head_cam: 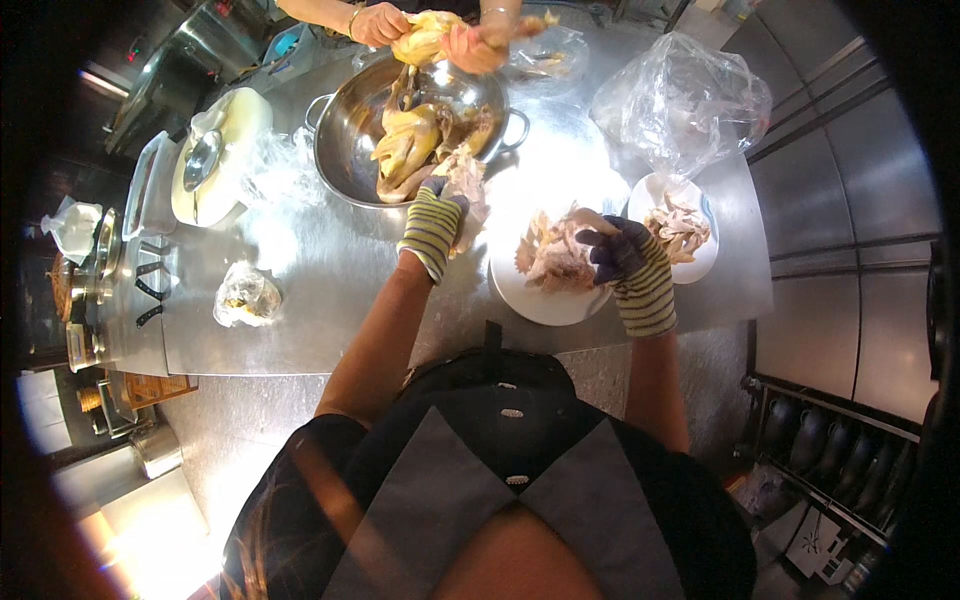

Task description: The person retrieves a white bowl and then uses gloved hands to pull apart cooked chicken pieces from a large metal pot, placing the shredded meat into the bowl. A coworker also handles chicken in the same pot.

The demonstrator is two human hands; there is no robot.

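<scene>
My left hand (435, 225), in a striped knit glove with dark fingers, grips a torn piece of cooked chicken (469, 184) at the near right rim of a large steel bowl (341, 169). Whole yellow-skinned chicken (409, 146) lies in that bowl. My right hand (634, 262), gloved alike, has its fingers curled on pale chicken meat (555, 255) over a white plate (551, 311). To its right, shredded chicken (679, 229) rests on a second white plate (697, 266). Glare washes out the table between bowl and plates.
Across the steel table (315, 300), another person's hands (469, 49) hold a chicken (427, 37) above the bowl. A clear plastic bag (682, 97) stands at the far right. Leftward are a ladle (202, 157), a wrapped bundle (247, 296) and several dark-handled utensils (150, 289).
</scene>
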